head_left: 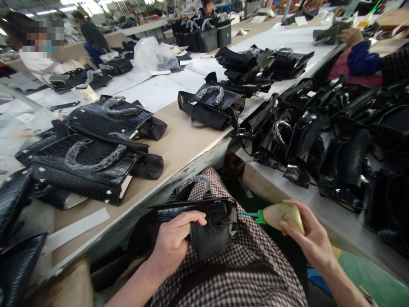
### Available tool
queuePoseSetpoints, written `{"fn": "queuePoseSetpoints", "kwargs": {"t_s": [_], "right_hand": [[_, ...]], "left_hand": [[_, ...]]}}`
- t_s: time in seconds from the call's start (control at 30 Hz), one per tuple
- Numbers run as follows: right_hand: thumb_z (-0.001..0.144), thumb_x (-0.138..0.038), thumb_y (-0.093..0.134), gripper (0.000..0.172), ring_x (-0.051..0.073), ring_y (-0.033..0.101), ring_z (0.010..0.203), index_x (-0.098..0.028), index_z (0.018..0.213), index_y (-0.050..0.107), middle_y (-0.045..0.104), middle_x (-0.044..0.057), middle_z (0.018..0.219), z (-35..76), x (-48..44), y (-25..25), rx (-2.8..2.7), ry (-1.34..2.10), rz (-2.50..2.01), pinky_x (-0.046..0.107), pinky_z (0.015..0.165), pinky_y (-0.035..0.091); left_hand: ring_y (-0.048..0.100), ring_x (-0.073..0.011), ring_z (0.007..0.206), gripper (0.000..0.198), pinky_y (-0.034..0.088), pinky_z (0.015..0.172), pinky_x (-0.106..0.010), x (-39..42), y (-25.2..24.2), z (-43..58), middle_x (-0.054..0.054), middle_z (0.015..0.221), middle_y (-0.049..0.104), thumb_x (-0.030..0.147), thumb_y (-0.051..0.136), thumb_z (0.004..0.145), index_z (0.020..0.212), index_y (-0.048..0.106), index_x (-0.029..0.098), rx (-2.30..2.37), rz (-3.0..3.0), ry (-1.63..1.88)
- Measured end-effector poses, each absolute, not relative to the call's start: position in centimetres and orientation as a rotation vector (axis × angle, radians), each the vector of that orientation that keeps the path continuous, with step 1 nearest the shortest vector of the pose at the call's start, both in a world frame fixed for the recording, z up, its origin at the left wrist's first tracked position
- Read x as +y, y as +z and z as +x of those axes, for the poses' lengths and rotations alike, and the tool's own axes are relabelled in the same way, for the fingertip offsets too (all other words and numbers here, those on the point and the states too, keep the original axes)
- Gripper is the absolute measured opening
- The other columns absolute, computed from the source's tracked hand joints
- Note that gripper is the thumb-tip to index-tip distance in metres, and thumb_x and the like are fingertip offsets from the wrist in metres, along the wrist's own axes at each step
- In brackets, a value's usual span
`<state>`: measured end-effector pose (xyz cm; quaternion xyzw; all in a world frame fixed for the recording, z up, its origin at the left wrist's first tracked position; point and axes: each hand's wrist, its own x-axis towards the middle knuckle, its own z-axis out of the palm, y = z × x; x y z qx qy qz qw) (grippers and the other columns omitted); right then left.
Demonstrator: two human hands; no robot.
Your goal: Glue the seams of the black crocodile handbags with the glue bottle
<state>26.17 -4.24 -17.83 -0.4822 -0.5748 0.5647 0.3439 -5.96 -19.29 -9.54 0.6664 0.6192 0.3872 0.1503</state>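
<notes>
Checked cloth (252, 277) lay nearest. Beside the table's near edge (172, 164), the left hand (174, 238) gripped a black bag (212, 238), fingers curled; the right hand (306, 234) gripped a nozzled bottle (279, 215).

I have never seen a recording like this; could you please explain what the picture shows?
There is no machine here: a person works with two bare hands, seen from a camera worn on the head that looks forward and down. The left hand grips a black bag over the lap; the right hand holds a yellowish bottle, its thin green nozzle pointing at the bag's edge. On the table lie more black bags with plastic-wrapped handles, and a further heap lies on a bench to the right.
</notes>
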Motion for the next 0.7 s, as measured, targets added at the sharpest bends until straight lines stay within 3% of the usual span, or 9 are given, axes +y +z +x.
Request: {"fn": "queuePoseSetpoints", "kwargs": {"t_s": [0.37,0.7], "right_hand": [[0.091,-0.048,0.075,0.048,0.03,0.064,0.096,-0.026,0.129,0.055,0.062,0.009,0.114,25.6,-2.0,-18.2,-1.922,1.149,-1.104,0.039,0.085,0.055],[0.088,-0.05,0.073,0.041,0.032,0.067,0.098,-0.027,0.12,0.061,0.068,0.008,0.114,25.3,-1.1,-16.5,-2.04,1.083,-1.082,0.041,0.089,0.054]], "left_hand": [[0.076,-0.0151,0.099,0.041,0.061,0.089,-0.021,-19.3,-9.9,-5.4,-0.004,0.099,0.078,-0.011,0.043,0.078,0.093,0.071,0.015,1.739,1.904,1.159],[0.076,-0.0181,0.096,0.044,0.064,0.083,-0.025,-19.9,-9.8,-5.0,-0.005,0.098,0.078,-0.011,0.04,0.075,0.092,0.07,0.017,1.739,1.934,1.155]]}}
